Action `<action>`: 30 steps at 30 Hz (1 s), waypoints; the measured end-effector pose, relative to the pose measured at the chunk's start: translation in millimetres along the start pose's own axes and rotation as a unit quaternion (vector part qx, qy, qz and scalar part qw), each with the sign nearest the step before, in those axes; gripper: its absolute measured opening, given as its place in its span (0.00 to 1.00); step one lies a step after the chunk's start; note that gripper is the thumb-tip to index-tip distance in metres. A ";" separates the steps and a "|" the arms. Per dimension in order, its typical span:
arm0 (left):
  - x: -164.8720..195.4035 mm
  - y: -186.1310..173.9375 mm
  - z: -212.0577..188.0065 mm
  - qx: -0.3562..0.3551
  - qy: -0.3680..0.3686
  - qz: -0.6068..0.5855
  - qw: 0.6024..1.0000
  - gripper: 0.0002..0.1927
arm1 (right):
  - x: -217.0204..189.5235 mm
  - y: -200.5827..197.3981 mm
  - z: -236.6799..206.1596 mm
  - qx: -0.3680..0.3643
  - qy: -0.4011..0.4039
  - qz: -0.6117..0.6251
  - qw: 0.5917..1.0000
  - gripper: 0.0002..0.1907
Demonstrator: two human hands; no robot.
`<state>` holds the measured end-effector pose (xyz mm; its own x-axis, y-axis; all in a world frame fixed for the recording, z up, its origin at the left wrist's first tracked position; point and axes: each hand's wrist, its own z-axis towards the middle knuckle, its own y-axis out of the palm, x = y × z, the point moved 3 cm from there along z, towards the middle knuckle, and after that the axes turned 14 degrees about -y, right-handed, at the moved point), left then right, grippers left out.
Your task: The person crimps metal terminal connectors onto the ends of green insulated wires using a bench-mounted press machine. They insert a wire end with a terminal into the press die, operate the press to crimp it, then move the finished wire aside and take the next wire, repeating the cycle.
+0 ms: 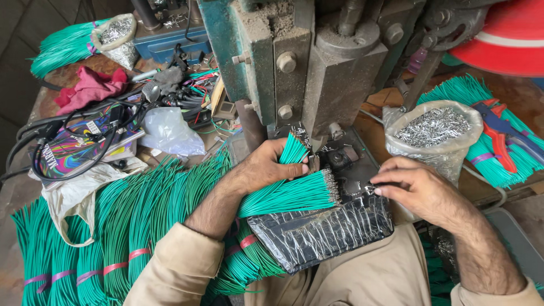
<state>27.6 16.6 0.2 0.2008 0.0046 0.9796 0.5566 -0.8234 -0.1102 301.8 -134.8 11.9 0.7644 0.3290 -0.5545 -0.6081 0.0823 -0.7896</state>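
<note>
At a worn metal press [317,68], a worker's left hand [266,167] has its fingers clenched around a bundle of green wires [289,195], tips fanned toward the machine base. The right hand [416,190], fingers pinched at the black pad [323,229], rests near a bag of metal terminals [433,130] on the cluttered counter [391,122].

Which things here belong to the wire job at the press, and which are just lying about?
In use:
left hand gripping a wire bundle
right hand at the press
bag of metal terminals
tied green wires

Lying about:
red cloth
black cables
clear plastic bag
red-and-blue pliers
</note>
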 end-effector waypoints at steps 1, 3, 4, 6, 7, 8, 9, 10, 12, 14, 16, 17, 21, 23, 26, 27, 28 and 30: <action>-1.2 -0.3 0.9 0.003 -0.006 0.003 1.000 0.10 | -2.5 1.6 -1.7 0.014 -0.029 -0.006 0.999 0.11; -4.1 -2.0 1.4 0.008 -0.020 0.009 1.000 0.10 | -6.0 5.6 -2.5 0.026 -0.048 -0.010 0.998 0.10; -4.9 -1.8 2.0 0.003 -0.011 -0.001 1.000 0.10 | -7.1 10.5 -0.6 0.026 -0.040 -0.009 0.999 0.09; -6.1 -1.9 2.4 -0.003 0.005 -0.020 1.000 0.09 | -9.2 15.9 3.7 0.025 -0.034 -0.009 0.999 0.07; -7.3 -2.6 2.0 0.002 0.002 -0.010 1.000 0.08 | -10.1 18.0 6.5 0.022 -0.036 -0.010 0.999 0.07; -7.6 -4.3 1.9 0.007 0.000 0.001 1.000 0.08 | -10.9 19.6 9.6 0.020 -0.040 -0.012 0.999 0.07; -7.5 -5.5 2.0 0.012 -0.002 0.012 1.000 0.10 | -8.9 20.4 11.0 0.023 -0.002 0.005 1.000 0.07; -7.2 -5.9 1.9 0.010 0.000 0.000 1.000 0.09 | -6.9 20.7 11.4 0.025 0.036 0.022 0.999 0.07; -5.9 -5.7 1.5 0.005 0.004 -0.028 1.000 0.07 | -4.7 21.0 13.9 0.058 0.056 0.089 0.993 0.08; -4.1 -4.2 1.2 -0.014 0.003 -0.054 0.998 0.07 | -4.4 21.5 18.8 0.122 0.022 0.189 0.974 0.11; -2.7 -3.6 0.4 -0.017 -0.005 -0.067 0.998 0.07 | -2.5 27.0 25.9 0.141 0.032 0.201 0.969 0.09; -2.5 -3.6 -0.1 -0.010 -0.011 -0.068 0.998 0.07 | -1.7 31.0 31.2 0.151 0.037 0.207 0.966 0.08; -1.4 -3.5 -0.7 0.016 -0.006 -0.031 0.999 0.08 | -8.4 54.5 59.3 0.175 -0.062 0.333 0.924 0.09; -1.7 -4.0 -0.1 0.022 -0.007 -0.027 0.999 0.08 | -10.8 68.3 68.8 0.169 -0.064 0.393 0.902 0.09; -2.9 -4.3 1.4 0.028 -0.022 -0.025 0.999 0.07 | -7.3 71.4 74.2 0.161 -0.040 0.386 0.908 0.07; -3.3 -4.4 1.7 0.030 -0.028 -0.026 0.999 0.07 | -6.7 71.3 74.7 0.156 -0.040 0.349 0.923 0.07; -2.8 -4.9 1.5 0.026 -0.021 -0.025 0.999 0.08 | -6.1 70.9 75.0 0.152 -0.039 0.312 0.937 0.07; -2.3 -4.9 0.5 0.016 -0.009 -0.023 1.000 0.08 | -5.1 70.3 75.0 0.148 -0.036 0.269 0.951 0.07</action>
<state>24.8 21.0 -1.6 0.1888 0.0514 0.9807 0.5908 -0.8036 -0.0716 239.2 -60.2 -21.0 0.3164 0.4612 -0.8290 -0.9485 0.1411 -0.2835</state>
